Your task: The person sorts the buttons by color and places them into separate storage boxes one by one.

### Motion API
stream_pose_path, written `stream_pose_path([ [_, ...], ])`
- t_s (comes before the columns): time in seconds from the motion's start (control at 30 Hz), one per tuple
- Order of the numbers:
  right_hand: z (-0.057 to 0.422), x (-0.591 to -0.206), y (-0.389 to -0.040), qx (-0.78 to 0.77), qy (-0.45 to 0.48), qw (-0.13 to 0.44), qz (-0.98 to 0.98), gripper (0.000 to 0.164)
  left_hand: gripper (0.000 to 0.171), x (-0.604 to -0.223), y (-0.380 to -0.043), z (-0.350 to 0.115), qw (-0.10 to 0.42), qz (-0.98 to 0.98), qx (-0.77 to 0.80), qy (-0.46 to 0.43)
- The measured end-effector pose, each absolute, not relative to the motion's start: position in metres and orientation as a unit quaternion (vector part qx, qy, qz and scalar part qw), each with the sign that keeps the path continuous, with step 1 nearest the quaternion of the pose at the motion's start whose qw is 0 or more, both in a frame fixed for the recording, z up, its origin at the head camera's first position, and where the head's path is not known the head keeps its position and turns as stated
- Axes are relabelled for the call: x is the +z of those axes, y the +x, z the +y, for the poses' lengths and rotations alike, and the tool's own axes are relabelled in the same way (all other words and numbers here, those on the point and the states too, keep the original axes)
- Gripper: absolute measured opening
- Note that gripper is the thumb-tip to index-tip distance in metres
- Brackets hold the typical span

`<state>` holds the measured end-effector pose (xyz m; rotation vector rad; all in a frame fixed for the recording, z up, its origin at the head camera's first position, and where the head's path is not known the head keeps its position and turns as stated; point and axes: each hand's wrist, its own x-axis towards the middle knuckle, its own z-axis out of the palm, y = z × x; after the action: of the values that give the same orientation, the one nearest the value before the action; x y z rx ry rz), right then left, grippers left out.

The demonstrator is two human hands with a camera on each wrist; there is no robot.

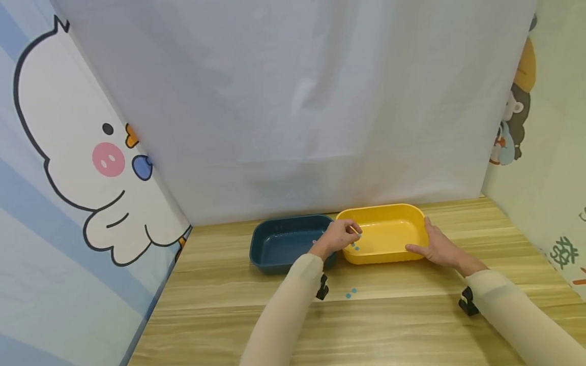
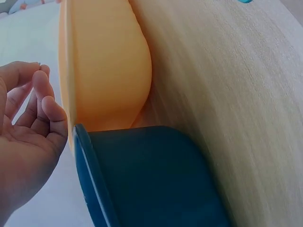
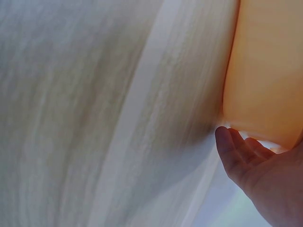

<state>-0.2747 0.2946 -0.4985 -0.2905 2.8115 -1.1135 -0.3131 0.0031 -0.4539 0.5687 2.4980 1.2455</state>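
Note:
In the head view my left hand (image 1: 338, 236) is over the left end of a yellow plastic basin (image 1: 389, 261). Its thumb and forefinger pinch a small blue disc (image 1: 359, 235), mostly covered by the fingertips. Two more blue discs (image 1: 357, 248) show in the basin's near left corner, below that hand. My right hand (image 1: 439, 246) grips the basin's right end, thumb at the near rim and fingers along the outer wall. In the right wrist view those fingers (image 3: 232, 153) lie against the end of the basin, low by the table.
A dark blue basin (image 1: 270, 268) stands left of the yellow one, their ends meeting. One pinkish disc (image 1: 314, 242) shows by its right side, near the left wrist. Two blue discs (image 1: 351, 293) lie on the wooden table (image 1: 393, 325) in front. A pale curtain (image 1: 293, 127) hangs behind.

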Motion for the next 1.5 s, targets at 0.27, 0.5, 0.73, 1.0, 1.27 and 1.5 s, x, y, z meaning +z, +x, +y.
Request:
stream_pose_path([
  [0.27, 0.295, -0.498, -0.274, -0.369, -0.095, 0.053, 0.923, 0.111, 0.013, -0.459, -0.319, 0.011, 0.148, 0.866, 0.439, 0.189],
  [0.5, 0.294, -0.497, -0.274, -0.368, -0.098, 0.048, 0.924, 0.111, 0.008, -0.462, -0.324, 0.019, 0.124, 0.878, 0.429, 0.171],
  [0.73, 0.293, -0.496, -0.273, -0.373, -0.096, 0.052, 0.921, 0.110, 0.008, -0.462, -0.325, 0.024, 0.118, 0.886, 0.427, 0.141],
  [1.0, 0.294, -0.497, -0.273, -0.374, -0.093, 0.054, 0.921, 0.110, 0.007, -0.462, -0.326, 0.027, 0.114, 0.883, 0.441, 0.119],
  [1.27, 0.295, -0.497, -0.274, -0.379, -0.088, 0.059, 0.919, 0.112, 0.007, -0.460, -0.327, 0.028, 0.114, 0.881, 0.448, 0.103],
  [1.5, 0.293, -0.495, -0.272, -0.383, -0.089, 0.060, 0.918, 0.111, 0.007, -0.461, -0.328, 0.029, 0.109, 0.879, 0.453, 0.097],
])
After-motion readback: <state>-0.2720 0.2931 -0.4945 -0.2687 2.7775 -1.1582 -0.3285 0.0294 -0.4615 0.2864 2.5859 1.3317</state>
